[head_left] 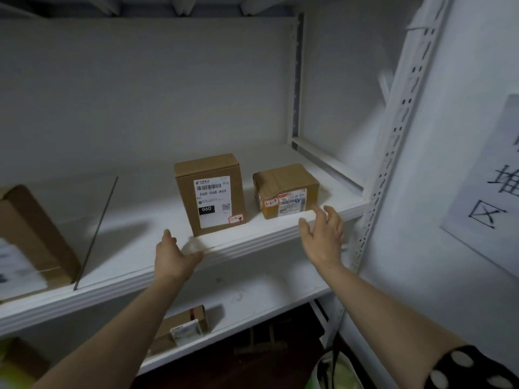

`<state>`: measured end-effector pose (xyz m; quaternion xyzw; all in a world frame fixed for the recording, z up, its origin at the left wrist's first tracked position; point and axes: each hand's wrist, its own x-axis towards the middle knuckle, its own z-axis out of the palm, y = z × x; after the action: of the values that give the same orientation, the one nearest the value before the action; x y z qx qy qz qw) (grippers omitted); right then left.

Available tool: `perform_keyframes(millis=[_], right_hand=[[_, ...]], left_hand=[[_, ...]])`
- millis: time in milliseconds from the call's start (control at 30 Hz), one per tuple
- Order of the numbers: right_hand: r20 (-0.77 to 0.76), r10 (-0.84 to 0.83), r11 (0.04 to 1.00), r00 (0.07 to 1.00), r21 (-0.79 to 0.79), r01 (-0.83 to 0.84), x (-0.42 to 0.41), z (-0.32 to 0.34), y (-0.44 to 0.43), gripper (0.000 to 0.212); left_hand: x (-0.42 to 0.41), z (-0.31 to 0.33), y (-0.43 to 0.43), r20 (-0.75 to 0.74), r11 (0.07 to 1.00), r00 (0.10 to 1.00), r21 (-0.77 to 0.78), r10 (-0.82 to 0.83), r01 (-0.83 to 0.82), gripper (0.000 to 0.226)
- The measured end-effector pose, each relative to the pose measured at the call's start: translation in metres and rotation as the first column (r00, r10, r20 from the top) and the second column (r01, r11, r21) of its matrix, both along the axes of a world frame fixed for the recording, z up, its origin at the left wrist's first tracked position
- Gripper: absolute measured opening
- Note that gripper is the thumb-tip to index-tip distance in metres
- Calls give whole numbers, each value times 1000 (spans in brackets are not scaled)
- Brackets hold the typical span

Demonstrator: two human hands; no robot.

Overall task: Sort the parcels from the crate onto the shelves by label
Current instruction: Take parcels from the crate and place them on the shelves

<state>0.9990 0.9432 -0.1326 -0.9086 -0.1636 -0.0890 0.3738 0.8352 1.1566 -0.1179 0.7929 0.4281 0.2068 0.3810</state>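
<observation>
- A black sleeve with white dots [477,369] is showing at the near right corner, and both bare forearms are reaching up from the near edge toward the shelves.
- On the lower shelf [252,301], a small brown box [182,324] is lying near the front edge, partly hidden behind the left forearm.
- The left hand [174,256] is hovering at the front edge of the upper shelf [134,265], thumb raised and holding nothing. Its fingers are blurring, but they are looking loosely spread toward the right.
- The right hand [323,237] is hanging just in front of the same edge, farther right, with its palm turned left and its fingers spread, gripping nothing.
- A tall box [210,192] is standing upright on the upper shelf between the two hands, its white label reading 060-06B-A05 and facing forward.
- A low box [283,189] wrapped in tape is sitting just to the right of it, apart from it, with a handwritten tag reading 3-2-9. The right hand's fingertips are close to its near corner; whether they are touching it, I cannot tell.
- A thin dark divider rod [97,231] is running from front to back on the left, and a large box [31,242] is lying beyond it at the left edge.
- A perforated white post [393,153] is rising on the right, with a paper sign [491,178] hanging on the wall beside it.
</observation>
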Motion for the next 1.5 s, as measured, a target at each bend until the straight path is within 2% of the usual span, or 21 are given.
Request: perform_keyframes(millis=[100,200,367,467,567,733,900,1033,1133,1300,1400,1500], right_hand=[[-31,18,996,999,-91,-21,-28,-9,-25,52],[-72,-2,986,997,-164,-10,-52,-12,-59,53],[-163,-124,969,979,-230,85,-108,-18,-139,47],[-238,-260,958,936,-182,220,-163,-25,-190,42],[-321,-410,912,854,-143,384,-233,-35,-234,41],[-381,-602,791,702,-161,590,-358,-44,-302,46],[-400,-776,583,488,-160,796,-509,-41,-385,48],[-391,-871,373,297,-133,918,-638,-42,-450,47],[-384,-910,219,158,-120,968,-743,-47,-493,45],[-350,-931,-47,-103,-165,985,-934,-54,-557,42],[-352,-897,-212,-269,-192,958,-1035,-53,-583,40],[-364,-855,-316,-368,-196,928,-1101,-56,-604,39]], left_hand=[[-11,2,-35,24,995,997,75,-74,72,74],[-12,5,-67,-18,960,968,125,-251,251,59],[-7,10,-130,-91,806,816,130,-570,578,51],[-16,5,-179,-155,640,654,133,-741,757,51],[-39,-7,-232,-220,433,446,108,-868,895,51],[-104,-18,-334,-313,101,111,48,-943,994,50],[-199,-17,-462,-393,-291,-253,39,-884,956,52],[-306,-12,-566,-432,-549,-477,51,-765,834,52],[-404,-11,-641,-439,-672,-587,54,-680,739,49],[-577,-28,-754,-421,-814,-734,19,-533,580,43],[-668,-34,-800,-425,-881,-795,12,-433,473,45],[-733,-40,-838,-430,-920,-831,3,-354,391,43]])
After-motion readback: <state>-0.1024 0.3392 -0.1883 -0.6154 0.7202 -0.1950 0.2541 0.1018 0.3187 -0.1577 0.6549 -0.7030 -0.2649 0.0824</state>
